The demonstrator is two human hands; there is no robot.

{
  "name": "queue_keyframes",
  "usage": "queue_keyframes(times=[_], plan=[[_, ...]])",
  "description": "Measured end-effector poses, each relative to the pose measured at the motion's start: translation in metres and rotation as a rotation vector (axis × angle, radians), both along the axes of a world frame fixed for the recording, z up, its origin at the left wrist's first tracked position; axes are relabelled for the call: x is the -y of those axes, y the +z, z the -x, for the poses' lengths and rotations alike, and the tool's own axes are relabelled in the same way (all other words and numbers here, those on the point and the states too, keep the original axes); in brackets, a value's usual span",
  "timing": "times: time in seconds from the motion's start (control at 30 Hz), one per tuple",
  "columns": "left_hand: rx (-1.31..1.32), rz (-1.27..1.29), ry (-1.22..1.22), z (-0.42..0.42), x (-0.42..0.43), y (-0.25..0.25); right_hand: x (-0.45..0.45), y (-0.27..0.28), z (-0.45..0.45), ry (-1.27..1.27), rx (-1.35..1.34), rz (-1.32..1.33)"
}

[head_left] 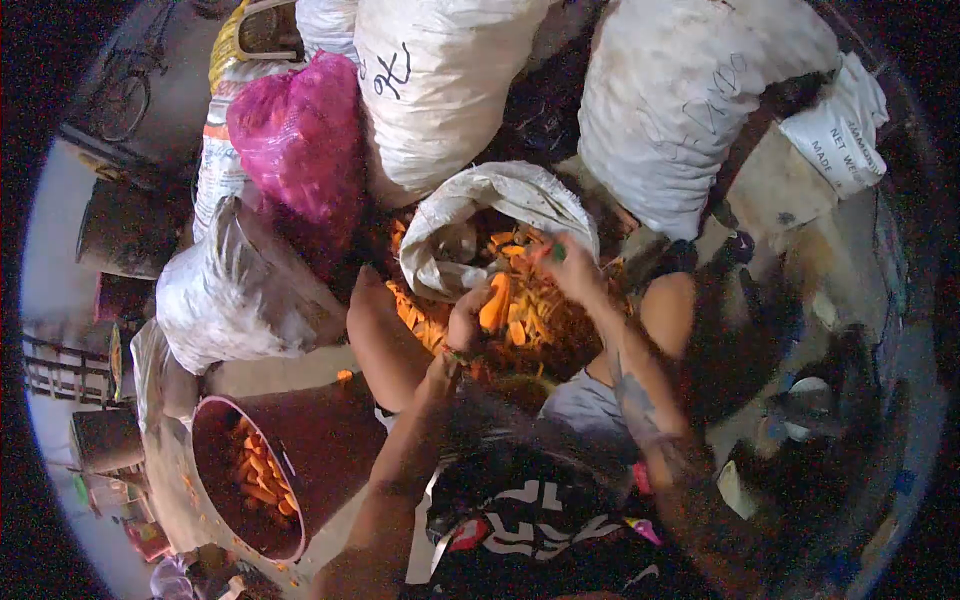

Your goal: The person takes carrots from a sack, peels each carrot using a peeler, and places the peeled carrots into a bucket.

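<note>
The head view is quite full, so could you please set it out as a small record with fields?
left hand: holds an orange piece
right hand: blurred, something small and green at it; grip unclear
ground between the legs: orange scraps
beyond the hands: open white sack
bucket: dark red, orange chunks inside
farther back: bright pink sack

1. Dim overall, grainy in the dark areas.
2. White sacks beyond the open sack catch the most light; the light's source is unclear.
3. Deep shadow lies right of the open sack.
4. The right hand, at that sack's near right side, is blurred.
5. Far around it, fisheye distortion meets a blue-fringed black border.
</note>
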State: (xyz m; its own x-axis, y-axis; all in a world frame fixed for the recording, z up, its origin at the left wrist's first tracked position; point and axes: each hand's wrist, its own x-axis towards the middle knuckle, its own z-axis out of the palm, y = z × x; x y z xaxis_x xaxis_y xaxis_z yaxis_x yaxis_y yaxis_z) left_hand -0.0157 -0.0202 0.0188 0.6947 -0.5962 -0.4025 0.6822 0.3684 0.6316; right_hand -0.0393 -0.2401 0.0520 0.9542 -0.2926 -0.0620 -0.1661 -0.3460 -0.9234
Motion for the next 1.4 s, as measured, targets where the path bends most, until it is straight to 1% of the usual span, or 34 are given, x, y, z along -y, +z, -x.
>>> queue_keyframes(times=[0.03, 0.07, 0.1, 0.13, 0.17, 0.2, 0.23, 0.3, 0.33, 0.37, 0.47, 0.5, 0.57, 0.6, 0.67, 0.73, 0.77, 0.8, 0.87, 0.93, 0.97, 1.07, 1.1, 1.17, 1.2, 1.23, 1.3, 1.4], plan=[[-0.039, -0.040, 0.042, 0.002, 0.004, 0.006, 0.010, -0.002, -0.006, -0.283, 0.070, 0.263], [-0.072, -0.081, 0.086, 0.002, 0.005, 0.010, 0.026, -0.036, -0.015, -0.318, 0.172, 0.182], [-0.112, 0.024, -0.068, -0.002, -0.009, 0.000, 0.014, -0.021, -0.010, -0.185, 0.073, 0.219], [-0.066, 0.016, -0.024, -0.007, -0.007, -0.004, -0.003, 0.009, 0.000, -0.047, -0.020, 0.265], [-0.027, 0.008, 0.021, -0.007, -0.002, -0.008, -0.025, 0.038, 0.013, 0.137, 0.154, 0.234], [0.009, -0.001, 0.060, -0.006, 0.002, -0.009, -0.028, 0.034, 0.019, 0.319, 0.153, 0.524], [0.182, -0.042, 0.042, -0.001, 0.008, 0.006, -0.026, 0.020, 0.014, 0.211, 0.230, 0.463], [0.096, 0.043, -0.035, 0.004, -0.002, 0.014, -0.009, -0.003, 0.006, -0.022, 0.064, 0.244], [0.060, 0.089, -0.069, 0.006, -0.005, 0.024, 0.005, 0.006, -0.003, -0.147, -0.158, 0.097], [-0.097, 0.069, -0.078, 0.011, -0.005, 0.038, 0.007, 0.013, -0.003, -0.249, -0.175, 0.159], [-0.074, 0.078, 0.052, 0.010, 0.004, 0.028, -0.018, -0.024, 0.002, 0.065, 0.359, 0.128], [-0.188, 0.141, 0.026, 0.010, 0.002, 0.008, -0.032, 0.034, 0.020, 0.270, 0.021, 0.296], [-0.049, 0.045, -0.015, 0.011, 0.000, 0.025, -0.022, 0.019, 0.012, 0.135, 0.117, 0.285], [0.012, -0.008, -0.035, 0.015, -0.003, 0.029, -0.011, 0.014, 0.008, 0.022, 0.063, 0.259], [-0.052, 0.004, -0.050, 0.012, -0.008, 0.011, 0.010, 0.005, -0.002, -0.209, -0.034, 0.184], [-0.114, -0.028, -0.017, 0.007, -0.007, 0.011, -0.002, 0.009, -0.005, -0.099, 0.197, 0.321], [-0.037, -0.067, -0.010, 0.006, -0.007, 0.010, -0.008, 0.011, -0.002, 0.065, 0.308, 0.406], [0.038, -0.108, -0.002, 0.005, -0.006, 0.014, -0.011, 0.006, 0.002, 0.093, 0.265, 0.424], [0.162, -0.174, -0.069, 0.005, -0.014, 0.019, -0.016, -0.006, 0.011, 0.152, 0.182, 0.461], [0.250, -0.163, -0.114, 0.008, -0.019, 0.018, -0.002, -0.006, 0.003, -0.021, 0.004, 0.298], [0.296, -0.166, -0.107, 0.006, -0.018, 0.018, 0.011, -0.032, -0.007, -0.093, 0.082, 0.355], [0.424, -0.240, -0.031, 0.003, -0.017, 0.010, 0.008, 0.000, -0.004, 0.041, -0.132, 0.432], [0.439, -0.388, -0.098, -0.001, -0.021, 0.014, 0.000, 0.002, 0.004, 0.074, 0.006, 0.437], [0.633, -0.508, -0.088, -0.002, -0.016, 0.039, -0.011, 0.001, 0.012, 0.251, 0.041, 0.464], [0.722, -0.527, -0.075, -0.002, -0.015, 0.036, -0.016, -0.001, 0.014, 0.336, 0.053, 0.474], [0.811, -0.548, -0.057, -0.003, -0.013, 0.032, -0.021, 0.001, 0.015, 0.360, 0.098, 0.501], [0.986, -0.507, 0.006, -0.009, -0.013, 0.001, -0.028, 0.008, 0.016, 0.400, 0.170, 0.516], [1.237, -0.671, -0.073, -0.012, -0.014, 0.014, -0.036, 0.028, 0.019, 0.447, 0.195, 0.400]])
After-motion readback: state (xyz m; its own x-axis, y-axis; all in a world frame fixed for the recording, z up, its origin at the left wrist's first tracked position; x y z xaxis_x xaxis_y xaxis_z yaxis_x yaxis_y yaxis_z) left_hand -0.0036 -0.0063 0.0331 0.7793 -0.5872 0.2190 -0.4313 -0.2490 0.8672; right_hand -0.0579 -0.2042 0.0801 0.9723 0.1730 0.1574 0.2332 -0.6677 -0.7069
